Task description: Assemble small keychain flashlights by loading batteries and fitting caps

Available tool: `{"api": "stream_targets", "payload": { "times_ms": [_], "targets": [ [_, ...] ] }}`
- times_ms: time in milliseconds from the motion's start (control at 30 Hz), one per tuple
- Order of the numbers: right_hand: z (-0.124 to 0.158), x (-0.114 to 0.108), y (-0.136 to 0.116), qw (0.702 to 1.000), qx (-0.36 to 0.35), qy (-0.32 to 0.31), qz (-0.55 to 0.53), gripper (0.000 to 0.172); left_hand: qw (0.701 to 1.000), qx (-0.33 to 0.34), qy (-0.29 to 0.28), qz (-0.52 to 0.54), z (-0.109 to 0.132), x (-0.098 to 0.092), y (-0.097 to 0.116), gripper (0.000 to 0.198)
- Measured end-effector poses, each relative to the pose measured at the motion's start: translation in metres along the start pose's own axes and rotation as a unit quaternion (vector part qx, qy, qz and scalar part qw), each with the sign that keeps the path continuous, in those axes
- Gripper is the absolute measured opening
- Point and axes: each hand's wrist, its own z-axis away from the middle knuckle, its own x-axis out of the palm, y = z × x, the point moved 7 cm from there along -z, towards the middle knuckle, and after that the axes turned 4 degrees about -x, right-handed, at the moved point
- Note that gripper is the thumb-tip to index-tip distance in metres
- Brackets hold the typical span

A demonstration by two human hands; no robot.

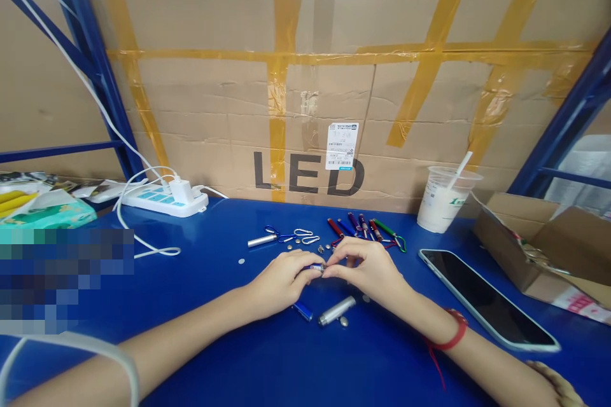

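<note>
My left hand point(286, 280) is closed around a small blue and silver flashlight piece point(316, 267), with the thumb and fingertips pressed on it. At its right end, the thumb and index finger of my right hand point(367, 267) pinch together; a tiny metal part shows there, too small to make out fully. Just below my hands lie a silver flashlight tube point(337, 311), a blue tube point(302, 310) and a button cell point(344, 322). Another button cell point(366, 298) rests beside my right hand.
Behind my hands are a silver flashlight point(262, 241) with a blue clip, silver carabiners point(303, 233) and several coloured flashlights point(363, 226). A phone point(487, 299), a drink cup point(443, 200) and an open cardboard box point(548, 267) stand right. A power strip point(165, 200) sits back left.
</note>
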Motion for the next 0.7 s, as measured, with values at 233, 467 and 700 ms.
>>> {"api": "stream_targets", "payload": {
  "times_ms": [233, 467, 700],
  "targets": [
    [-0.004, 0.013, 0.011, 0.983, 0.116, -0.049, -0.136, 0.031, 0.999, 0.008, 0.016, -0.033, 0.002, -0.005, 0.000, 0.023],
    [-0.010, 0.021, 0.008, 0.985, 0.129, -0.043, -0.108, 0.041, 0.997, -0.003, 0.055, -0.061, 0.003, -0.013, -0.004, 0.026],
    [-0.013, 0.019, 0.000, 0.996, 0.080, -0.024, -0.030, 0.043, 0.995, 0.014, 0.061, -0.076, 0.002, -0.015, -0.008, 0.025]
  ]
}}
